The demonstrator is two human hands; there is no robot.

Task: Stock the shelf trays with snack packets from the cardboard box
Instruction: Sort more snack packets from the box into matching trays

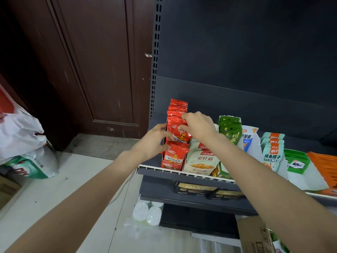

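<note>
right hand pinches top of red snack packet in leftmost shelf tray | left hand fingers curled on tray's left side | neighbours: beige packets, green packets just right | cardboard box bottom right, below shelf

red snack packets upright, leftmost shelf tray
</note>
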